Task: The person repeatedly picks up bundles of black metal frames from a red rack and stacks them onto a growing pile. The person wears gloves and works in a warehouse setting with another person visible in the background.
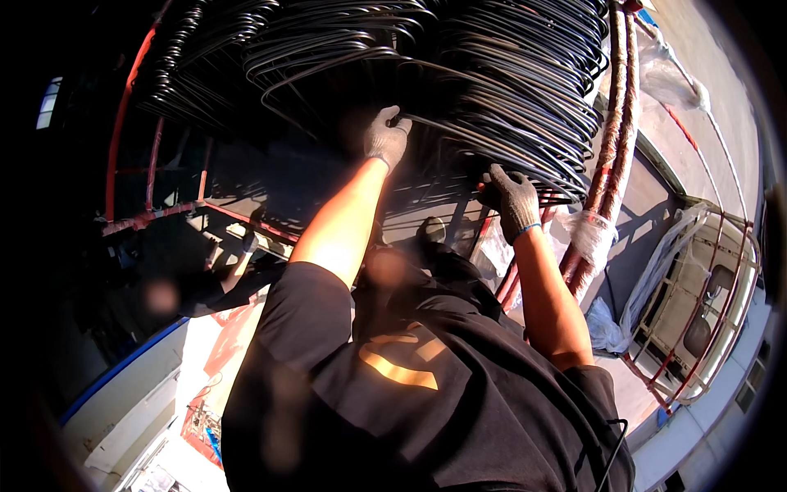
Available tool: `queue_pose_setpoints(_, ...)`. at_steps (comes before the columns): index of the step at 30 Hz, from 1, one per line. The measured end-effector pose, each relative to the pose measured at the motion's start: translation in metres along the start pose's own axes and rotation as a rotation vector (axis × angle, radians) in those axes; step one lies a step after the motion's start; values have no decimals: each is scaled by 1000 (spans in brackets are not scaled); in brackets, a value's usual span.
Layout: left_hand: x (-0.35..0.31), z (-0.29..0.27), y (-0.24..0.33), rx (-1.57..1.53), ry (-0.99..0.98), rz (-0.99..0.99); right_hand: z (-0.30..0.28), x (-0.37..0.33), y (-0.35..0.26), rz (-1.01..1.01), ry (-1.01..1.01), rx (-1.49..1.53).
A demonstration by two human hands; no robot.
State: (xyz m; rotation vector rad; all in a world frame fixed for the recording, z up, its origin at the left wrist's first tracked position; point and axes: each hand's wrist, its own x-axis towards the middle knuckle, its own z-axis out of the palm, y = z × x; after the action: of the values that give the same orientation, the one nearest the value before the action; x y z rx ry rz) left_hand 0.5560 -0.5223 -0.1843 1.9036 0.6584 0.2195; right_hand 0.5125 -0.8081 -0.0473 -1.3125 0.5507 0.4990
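Note:
Bent black metal rods (525, 90), with rounded corners, hang in thick stacked rows across the top of the view. My left hand (387, 139), in a pale knit glove, is closed around one long bent rod (467, 135) in front of the rows. That rod slants down to the right from my fingers. My right hand (515, 203), in a darker grey glove, is at the lower edge of the right-hand stack. Its fingers are curled in, and deep shadow hides what lies inside them.
Wrapped upright poles (611, 156) with clear plastic stand right of the stack. Red frame bars (152, 172) run along the left. Another person's arm (238, 266) reaches in at lower left, above a blue-edged pale panel (123, 394). A pale vehicle (697, 303) with metal railings is far right.

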Motion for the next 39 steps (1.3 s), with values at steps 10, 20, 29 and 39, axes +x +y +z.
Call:
queue_pose_setpoints(10,-20,-4,84,251,-128,226,-11,5,0,-30,42,-75)
queue_pose_setpoints(20,-12,46,15,63,-63,-36,-13,2,-4,15,27,-61)
queue_pose_setpoints(29,-11,39,78,-107,-63,47,-19,1,-3,-18,36,-32)
queue_pose_setpoints(39,2,8,44,-279,-216,-105,-31,18,5,-47,47,-158)
